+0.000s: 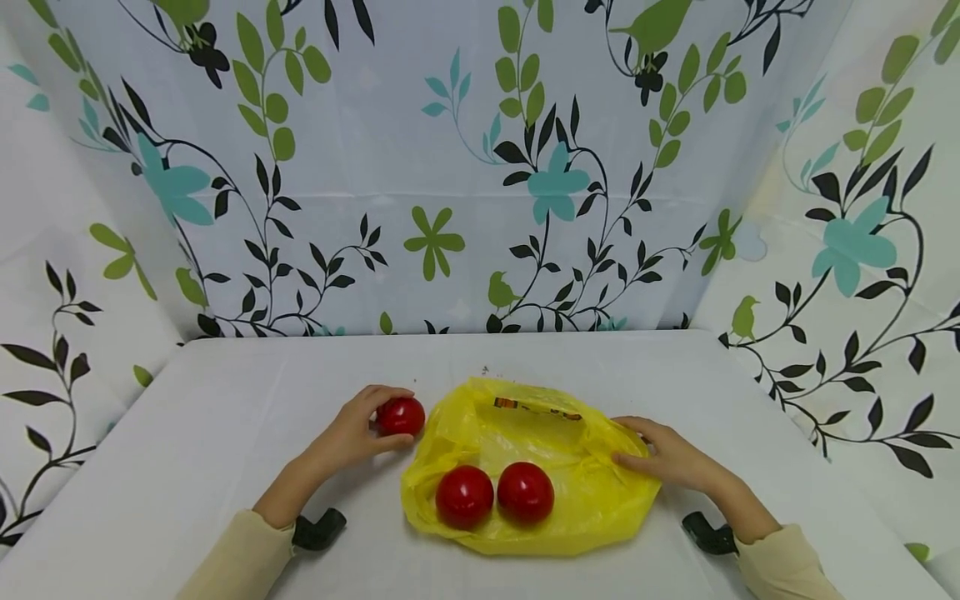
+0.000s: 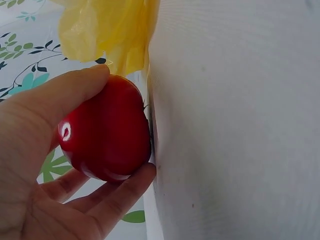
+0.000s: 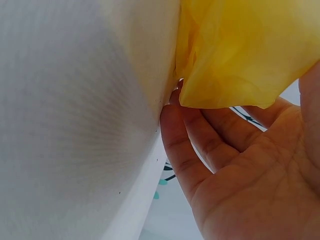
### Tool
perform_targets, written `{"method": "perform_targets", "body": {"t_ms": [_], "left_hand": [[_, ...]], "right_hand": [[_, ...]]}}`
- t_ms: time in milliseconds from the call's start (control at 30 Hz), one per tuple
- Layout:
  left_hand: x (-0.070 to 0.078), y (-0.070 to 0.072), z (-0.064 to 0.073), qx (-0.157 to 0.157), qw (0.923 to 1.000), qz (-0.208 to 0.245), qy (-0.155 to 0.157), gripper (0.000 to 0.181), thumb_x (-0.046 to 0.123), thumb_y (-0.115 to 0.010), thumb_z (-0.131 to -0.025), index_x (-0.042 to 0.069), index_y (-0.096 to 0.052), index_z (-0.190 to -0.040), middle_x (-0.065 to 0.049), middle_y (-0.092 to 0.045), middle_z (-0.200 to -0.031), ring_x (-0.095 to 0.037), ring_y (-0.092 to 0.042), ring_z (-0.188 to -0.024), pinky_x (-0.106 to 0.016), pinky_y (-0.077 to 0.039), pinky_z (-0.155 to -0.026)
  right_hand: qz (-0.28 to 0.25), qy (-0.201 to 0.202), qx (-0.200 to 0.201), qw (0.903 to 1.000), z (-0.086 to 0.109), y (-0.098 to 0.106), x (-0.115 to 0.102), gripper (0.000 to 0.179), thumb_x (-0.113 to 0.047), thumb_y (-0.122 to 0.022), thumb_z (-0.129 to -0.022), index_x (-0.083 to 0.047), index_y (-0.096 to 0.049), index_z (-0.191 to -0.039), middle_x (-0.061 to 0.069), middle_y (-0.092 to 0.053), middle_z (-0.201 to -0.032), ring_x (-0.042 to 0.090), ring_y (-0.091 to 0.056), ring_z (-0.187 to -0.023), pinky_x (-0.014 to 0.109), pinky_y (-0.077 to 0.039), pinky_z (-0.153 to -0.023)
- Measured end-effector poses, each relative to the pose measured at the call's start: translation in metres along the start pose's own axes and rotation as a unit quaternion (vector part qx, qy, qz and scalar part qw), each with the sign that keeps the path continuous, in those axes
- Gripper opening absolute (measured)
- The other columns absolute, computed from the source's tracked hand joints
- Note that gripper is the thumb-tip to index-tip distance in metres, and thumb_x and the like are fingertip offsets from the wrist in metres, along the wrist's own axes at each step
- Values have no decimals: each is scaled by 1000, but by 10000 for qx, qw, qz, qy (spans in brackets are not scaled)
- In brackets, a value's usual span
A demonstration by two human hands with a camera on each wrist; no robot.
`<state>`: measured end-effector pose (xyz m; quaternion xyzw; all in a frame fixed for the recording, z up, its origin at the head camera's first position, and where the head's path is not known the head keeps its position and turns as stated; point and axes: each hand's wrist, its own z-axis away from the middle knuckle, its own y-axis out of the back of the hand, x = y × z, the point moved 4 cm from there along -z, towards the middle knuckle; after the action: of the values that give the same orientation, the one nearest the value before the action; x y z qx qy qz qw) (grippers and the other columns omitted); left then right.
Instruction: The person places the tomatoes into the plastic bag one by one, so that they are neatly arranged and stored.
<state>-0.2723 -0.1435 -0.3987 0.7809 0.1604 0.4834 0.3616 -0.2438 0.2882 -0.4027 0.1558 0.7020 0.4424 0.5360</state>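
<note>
My left hand [image 1: 358,429] grips a shiny red tomato [image 1: 401,416] on the table, just beyond the left edge of a yellow plastic bag [image 1: 577,500]. Thumb and fingers curve round the tomato [image 2: 107,130] in the left wrist view, where a thin dark stem tip shows at its table side. Two more tomatoes, a left one [image 1: 464,497] and a right one [image 1: 526,493], rest side by side on the bag's plastic, within its raised edges. At the bag's right side my right hand [image 1: 671,454] holds the crumpled edge, thumb over it and fingers behind the plastic [image 3: 240,60].
A white cloth covers the table [image 1: 247,400]. Patterned curtains [image 1: 450,167] with leaves and birds close off the back and both sides. Dark wrist mounts, one on the left [image 1: 320,530] and one on the right [image 1: 708,533], sit below the hands. Small specks dot the cloth behind the bag.
</note>
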Motion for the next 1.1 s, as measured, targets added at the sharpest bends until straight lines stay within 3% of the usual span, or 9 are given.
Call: {"method": "perform_targets", "body": {"t_ms": [333, 533, 1100], "left_hand": [[-2, 0, 3, 64, 9993, 358, 133, 60, 27, -82, -79, 9, -57, -131, -17, -55, -127, -31, -56, -107, -31, -59, -79], [0, 5, 5, 215, 9987, 431, 184, 61, 25, -83, -79, 12, -56, -132, -14, -55, -128, -30, -56, -109, -30, -59, -79], [20, 15, 1, 458, 9982, 348, -140, 59, 21, -82, -80, 8, -57, -131, -16, -55, -127, -33, -58, -108, -31, -59, -76]], "right_hand": [[-62, -85, -10, 9999, 1, -5, 2, 52, -29, -66, -93, -1, -53, -134, 22, -54, -136, 44, -50, -122, 61, -44, -97], [-85, -79, -27, 9999, 3, -8, 2, 52, -29, -66, -93, -1, -53, -135, 23, -53, -136, 44, -49, -123, 61, -44, -98], [42, -20, 32, 10000, 1, -1, -2, 51, -29, -66, -93, -1, -53, -135, 22, -54, -135, 44, -50, -122, 61, -44, -98]]}}
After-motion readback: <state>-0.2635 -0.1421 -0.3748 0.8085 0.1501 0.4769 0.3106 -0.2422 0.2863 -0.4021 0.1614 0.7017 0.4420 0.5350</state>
